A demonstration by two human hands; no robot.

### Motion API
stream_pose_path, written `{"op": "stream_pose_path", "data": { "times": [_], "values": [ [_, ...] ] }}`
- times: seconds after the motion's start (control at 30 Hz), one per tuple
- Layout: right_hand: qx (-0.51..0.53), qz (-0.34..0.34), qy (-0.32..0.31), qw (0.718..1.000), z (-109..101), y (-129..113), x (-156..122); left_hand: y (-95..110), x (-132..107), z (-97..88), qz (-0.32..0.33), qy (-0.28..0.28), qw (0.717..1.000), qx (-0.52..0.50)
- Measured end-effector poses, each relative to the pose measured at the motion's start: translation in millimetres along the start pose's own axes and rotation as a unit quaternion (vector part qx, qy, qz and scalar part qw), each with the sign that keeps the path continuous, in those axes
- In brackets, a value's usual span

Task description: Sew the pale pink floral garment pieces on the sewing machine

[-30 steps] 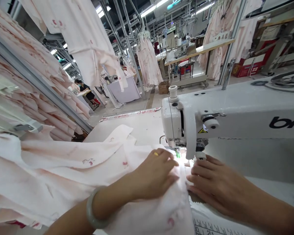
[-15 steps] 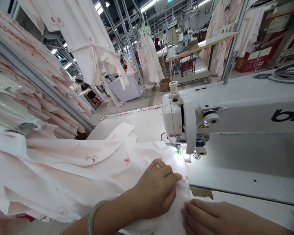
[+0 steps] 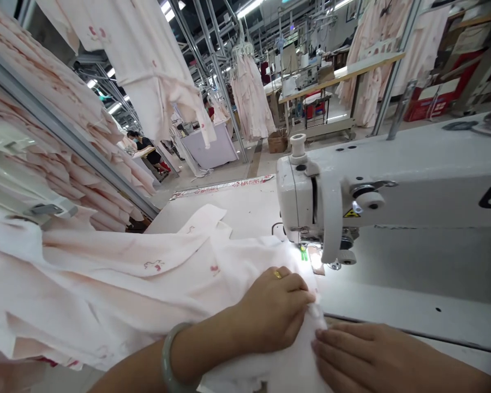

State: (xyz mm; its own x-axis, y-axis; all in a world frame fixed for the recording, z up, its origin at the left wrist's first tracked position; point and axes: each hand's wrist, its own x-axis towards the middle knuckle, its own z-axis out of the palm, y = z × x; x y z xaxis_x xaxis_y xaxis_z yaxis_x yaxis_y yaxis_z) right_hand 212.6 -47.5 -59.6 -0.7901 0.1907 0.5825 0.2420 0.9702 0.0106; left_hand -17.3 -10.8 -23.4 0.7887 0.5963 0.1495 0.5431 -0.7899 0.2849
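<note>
A pale pink printed garment lies spread over the sewing table, its edge running toward the needle of a white sewing machine. My left hand, wearing a gold ring and a green bangle, is curled and pinching the fabric's edge just in front of the presser foot. My right hand lies at the bottom of the view with fingers pressed together on the same fabric edge, touching the left hand's fingertips.
Stacks of pink cloth fill a rack on the left. Pink garments hang overhead. A measuring tape strip lies on the far table edge. A seated person works in the background; other tables and a cardboard box stand beyond.
Both hands have drawn back from the needle toward me, pulling the fabric edge along. The right hand moved from beside the presser foot down to the bottom edge.
</note>
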Motion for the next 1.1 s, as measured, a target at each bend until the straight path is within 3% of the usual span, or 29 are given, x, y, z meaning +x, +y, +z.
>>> {"op": "stream_pose_path", "data": {
  "times": [0.2,0.33,0.43,0.57,0.63,0.73,0.9,1.0,1.1],
  "values": [
    [-0.046,-0.001,0.015,0.999,-11,33,-2,-21,34,-8.0,-0.033,-0.064,0.994,0.078],
    [-0.037,0.009,0.001,0.999,-12,37,-4,-13,27,-24.4,-0.056,-0.084,0.993,0.066],
    [-0.015,0.011,0.013,1.000,-21,31,8,9,4,-26.4,-0.059,-0.035,0.996,0.061],
    [0.004,0.004,0.000,1.000,-28,23,17,28,-25,-4.7,-0.092,0.064,0.989,0.092],
    [0.005,0.001,-0.013,1.000,-25,21,14,22,-29,7.6,-0.109,0.095,0.987,0.074],
    [0.012,-0.001,-0.043,0.999,-23,20,8,-8,-23,13.8,-0.108,0.126,0.986,0.007],
    [0.096,0.001,-0.073,0.993,-31,23,15,-62,1,-8.9,-0.051,0.095,0.988,-0.108],
    [0.123,0.064,-0.042,0.989,-28,28,17,-67,8,-26.8,-0.059,0.068,0.982,-0.164],
    [0.079,0.160,0.021,0.984,-16,34,13,-51,8,-39.0,-0.113,0.084,0.972,-0.191]
  ]
}}
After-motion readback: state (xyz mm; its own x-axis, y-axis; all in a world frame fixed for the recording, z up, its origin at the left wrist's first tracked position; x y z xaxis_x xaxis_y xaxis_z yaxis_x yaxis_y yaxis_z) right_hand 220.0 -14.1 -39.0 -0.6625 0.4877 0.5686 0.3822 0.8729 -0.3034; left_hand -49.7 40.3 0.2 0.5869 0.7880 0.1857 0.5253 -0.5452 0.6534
